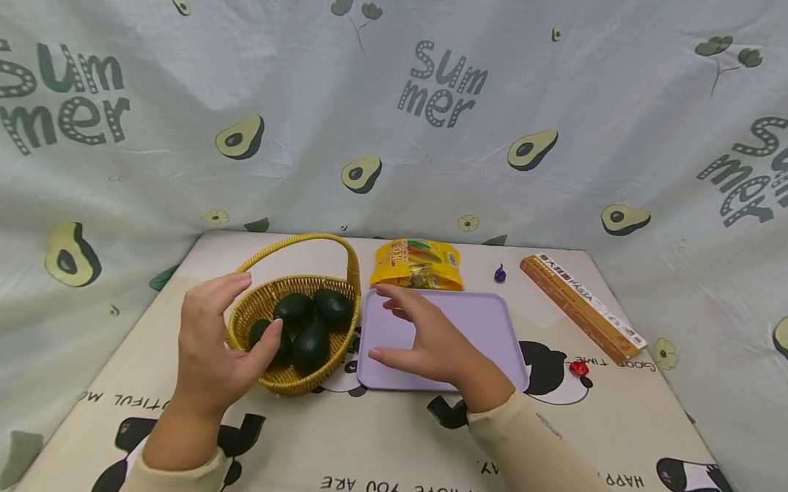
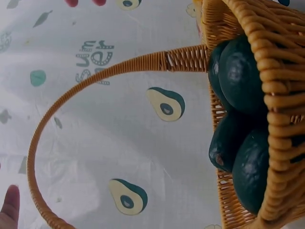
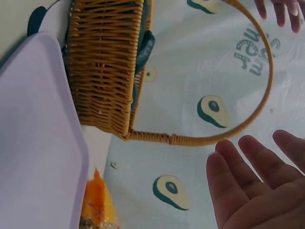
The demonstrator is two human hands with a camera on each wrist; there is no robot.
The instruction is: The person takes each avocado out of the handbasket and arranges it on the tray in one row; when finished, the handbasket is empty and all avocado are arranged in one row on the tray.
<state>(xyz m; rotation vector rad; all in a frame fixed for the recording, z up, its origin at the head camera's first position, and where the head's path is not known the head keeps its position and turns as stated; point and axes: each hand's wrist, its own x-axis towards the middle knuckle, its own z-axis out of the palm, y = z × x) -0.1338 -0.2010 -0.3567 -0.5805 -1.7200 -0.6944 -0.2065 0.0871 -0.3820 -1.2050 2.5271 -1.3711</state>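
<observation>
A yellow wicker basket (image 1: 303, 385) with a tall arched handle (image 1: 293, 240) stands left of centre, several dark green avocados (image 1: 312, 347) lying in it. My left hand (image 1: 217, 341) is raised at the basket's left side, thumb and fingers spread apart, holding nothing. To the right of the basket, my right hand (image 1: 426, 339) hovers above a lilac tray (image 1: 483, 316), its fingers extended and nothing in its grasp. In the right wrist view the fingers (image 3: 267, 162) appear close to the handle's outline; contact cannot be made out.
Behind the tray lies a yellow snack bag (image 1: 418, 264), with a small purple wrapped item (image 1: 501, 273) beside it. A long pasta box (image 1: 583, 308) lies at the right, near a small red wrapped item (image 1: 579, 368). A printed curtain (image 1: 436, 189) hangs behind the table.
</observation>
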